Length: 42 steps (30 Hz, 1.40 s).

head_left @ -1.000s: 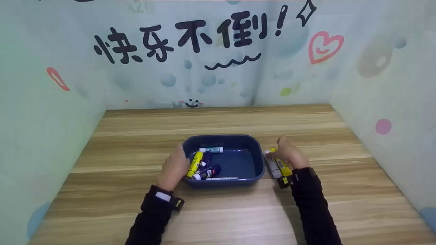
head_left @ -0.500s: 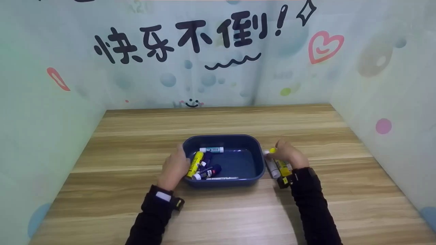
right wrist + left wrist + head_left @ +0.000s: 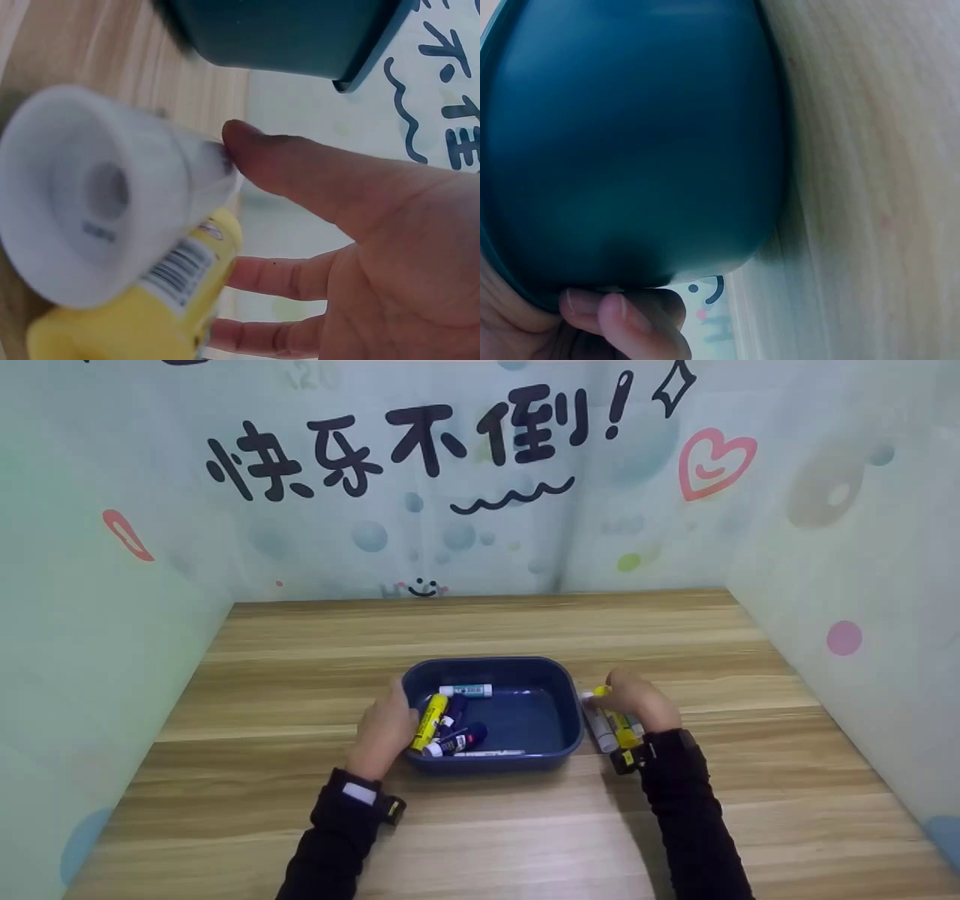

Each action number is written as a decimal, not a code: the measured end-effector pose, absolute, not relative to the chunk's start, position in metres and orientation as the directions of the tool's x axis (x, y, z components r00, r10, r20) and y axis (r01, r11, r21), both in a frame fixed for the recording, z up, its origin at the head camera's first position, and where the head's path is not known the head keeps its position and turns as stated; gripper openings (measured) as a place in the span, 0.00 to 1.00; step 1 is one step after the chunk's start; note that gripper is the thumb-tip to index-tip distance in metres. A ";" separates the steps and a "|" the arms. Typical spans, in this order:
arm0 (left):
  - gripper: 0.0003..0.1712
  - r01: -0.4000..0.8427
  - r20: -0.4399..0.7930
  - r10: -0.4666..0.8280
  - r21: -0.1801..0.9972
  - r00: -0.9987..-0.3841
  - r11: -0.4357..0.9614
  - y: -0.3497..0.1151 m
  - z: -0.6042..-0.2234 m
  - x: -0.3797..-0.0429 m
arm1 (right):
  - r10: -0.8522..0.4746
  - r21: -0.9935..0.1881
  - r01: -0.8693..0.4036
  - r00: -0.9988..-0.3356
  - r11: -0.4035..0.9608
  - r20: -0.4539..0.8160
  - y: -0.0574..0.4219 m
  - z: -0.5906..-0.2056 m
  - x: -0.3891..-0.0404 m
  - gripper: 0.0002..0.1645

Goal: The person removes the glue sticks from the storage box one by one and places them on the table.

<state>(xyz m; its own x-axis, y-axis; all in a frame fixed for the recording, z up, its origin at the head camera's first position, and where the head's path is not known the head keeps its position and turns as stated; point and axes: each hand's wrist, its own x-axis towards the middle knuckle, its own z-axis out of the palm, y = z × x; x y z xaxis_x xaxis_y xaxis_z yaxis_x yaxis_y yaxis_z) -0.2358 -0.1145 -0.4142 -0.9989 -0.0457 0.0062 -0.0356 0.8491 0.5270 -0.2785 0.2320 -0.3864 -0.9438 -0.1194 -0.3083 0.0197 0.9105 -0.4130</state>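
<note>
My left hand (image 3: 386,729) grips the left side of a dark blue plastic bin (image 3: 491,763), its curled fingers (image 3: 641,330) against the outer wall in the left wrist view. Inside the bin lie a yellow glue stick (image 3: 429,722), two dark purple sticks with white ends, a white-and-teal glue stick (image 3: 466,691) and a thin white stick (image 3: 489,753). Right of the bin, my right hand (image 3: 643,703) pinches a white glue stick (image 3: 161,180) and a yellow glue stick (image 3: 187,262) side by side. The thumb presses the white one; other fingers reach behind the yellow one.
The bin stands on a wood-grain table (image 3: 480,832). A printed cloth backdrop (image 3: 480,540) with black characters closes off the back, and pale printed panels stand at both sides. Dark sleeves with wrist cameras cover both forearms.
The yellow glue stick under my right hand has turned slightly, and the right fingertips have dropped a little. My left hand and the bin stay in place.
</note>
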 end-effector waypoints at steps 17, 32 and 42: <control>0.31 -0.054 -0.016 -0.054 0.530 -0.998 0.846 -0.114 -0.413 -0.234 | -0.300 -0.448 -0.390 -0.918 0.805 0.260 0.174 -0.364 -0.261 0.23; 0.30 -0.012 0.042 -0.039 0.514 -0.998 0.858 -0.114 -0.414 -0.233 | -0.684 -0.499 -0.625 -0.725 0.600 0.086 0.108 -0.392 -0.238 0.25; 0.32 -0.038 0.010 -0.050 0.520 -0.999 0.853 -0.114 -0.415 -0.235 | -0.763 -0.551 -0.657 -0.644 0.514 0.056 0.094 -0.412 -0.241 0.22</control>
